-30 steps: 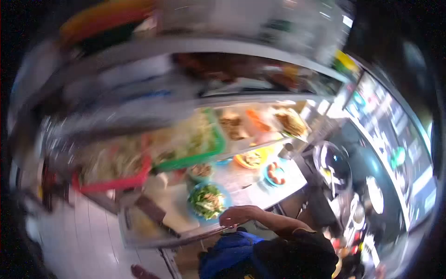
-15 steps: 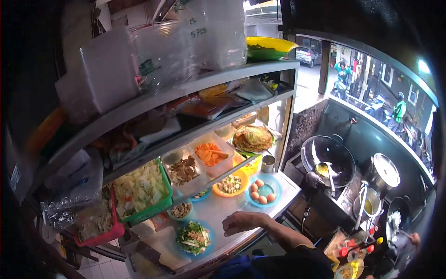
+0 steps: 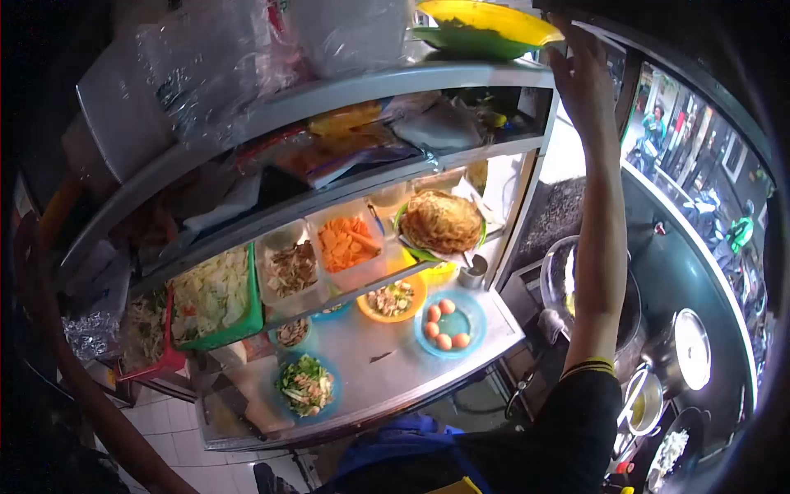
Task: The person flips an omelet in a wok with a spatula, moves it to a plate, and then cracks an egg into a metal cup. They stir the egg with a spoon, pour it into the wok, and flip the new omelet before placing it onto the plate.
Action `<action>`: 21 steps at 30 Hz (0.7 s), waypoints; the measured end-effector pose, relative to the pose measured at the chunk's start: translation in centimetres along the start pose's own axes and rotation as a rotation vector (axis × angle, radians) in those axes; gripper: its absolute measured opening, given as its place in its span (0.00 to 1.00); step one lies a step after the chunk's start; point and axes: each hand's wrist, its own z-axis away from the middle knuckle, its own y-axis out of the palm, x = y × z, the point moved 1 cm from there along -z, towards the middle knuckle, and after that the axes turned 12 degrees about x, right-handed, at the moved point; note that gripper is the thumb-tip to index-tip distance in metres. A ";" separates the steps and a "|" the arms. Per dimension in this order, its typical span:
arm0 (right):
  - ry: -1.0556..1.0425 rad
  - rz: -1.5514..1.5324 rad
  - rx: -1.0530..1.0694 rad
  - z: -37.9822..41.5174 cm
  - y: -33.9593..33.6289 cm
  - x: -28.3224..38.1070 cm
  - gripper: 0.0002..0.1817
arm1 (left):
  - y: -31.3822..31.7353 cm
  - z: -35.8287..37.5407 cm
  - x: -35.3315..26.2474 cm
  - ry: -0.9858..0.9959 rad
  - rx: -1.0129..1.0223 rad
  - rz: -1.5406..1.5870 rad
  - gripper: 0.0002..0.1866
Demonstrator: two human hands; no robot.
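Observation:
My right arm is raised at the upper right, with my right hand [image 3: 583, 70] beside the rim of a yellow bowl [image 3: 485, 18] that sits on a green one [image 3: 477, 43] atop the cabinet. Its thumb and fingers look apart; the fingertips fade into the dark top edge. Along the left edge my left forearm [image 3: 90, 395] reaches up, its hand hidden in shadow. Below, on the metal counter [image 3: 395, 370], stand a blue plate of cut greens [image 3: 306, 385], an orange plate of chopped food [image 3: 392, 298] and a blue plate with several eggs [image 3: 450, 323].
Plastic packs [image 3: 222, 82] cover the cabinet top. Its shelves hold a green basket of cabbage [image 3: 212, 296], a tub of orange slices [image 3: 347, 243] and a plate of fried omelettes [image 3: 443, 222]. At right are a wok [image 3: 629, 309], pots [image 3: 690, 350] and a pan of white food [image 3: 671, 453].
My right hand has risen from above the counter to the yellow bowl on top. The view has shifted, and my left forearm now shows at the left edge.

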 end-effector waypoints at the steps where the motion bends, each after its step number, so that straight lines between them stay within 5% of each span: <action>1: -0.077 0.012 0.016 -1.0 0.8 -1.6 0.15 | 0.4 0.3 0.8 -0.004 -0.011 0.002 0.22; 4: -0.145 -0.034 0.071 -1.6 1.3 -3.5 0.12 | 1.9 0.6 -0.6 0.152 0.108 -0.441 0.20; 6: -0.133 -0.175 0.089 -1.6 2.0 -3.7 0.09 | 2.6 -0.4 -4.3 -0.086 0.022 0.116 0.20; 7: -0.138 -0.176 0.090 -1.5 2.3 -3.7 0.09 | 2.2 -0.4 -3.9 -0.091 0.020 0.116 0.20; 9: -0.113 -0.167 0.076 -1.3 2.2 -3.5 0.08 | 1.5 -0.4 -3.9 0.440 0.050 -0.718 0.20; 10: -0.230 -0.106 0.018 -1.3 2.6 -4.2 0.09 | 2.1 -0.1 -3.8 0.428 0.027 -0.719 0.20; 12: -0.210 -0.114 0.018 -1.3 2.7 -3.9 0.10 | 3.6 0.3 -4.3 -0.001 -0.014 0.089 0.20; 15: -0.184 -0.099 0.010 -0.8 3.2 -4.0 0.08 | 4.4 0.6 -5.7 -0.270 -0.083 0.053 0.20; 21: -0.152 -0.230 0.006 -1.0 3.0 -3.6 0.08 | 4.9 0.6 -8.5 -0.269 -0.138 0.100 0.20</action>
